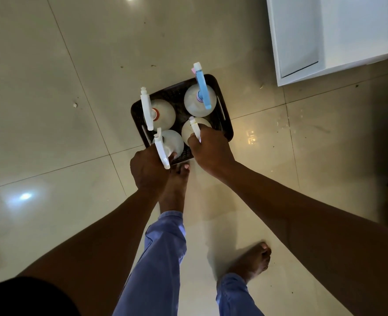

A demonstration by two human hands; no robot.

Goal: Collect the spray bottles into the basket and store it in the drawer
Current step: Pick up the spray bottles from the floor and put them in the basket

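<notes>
Four unlabeled spray bottles (163,115) in basket (226,130), both hands gripping.

No text, label or number can be read on anything in view.

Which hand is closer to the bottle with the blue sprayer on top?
Right. The right hand grips the bottle just in front of the white spray bottle with the blue trigger; the left hand is at the dark plastic basket's opposite near corner.
</notes>
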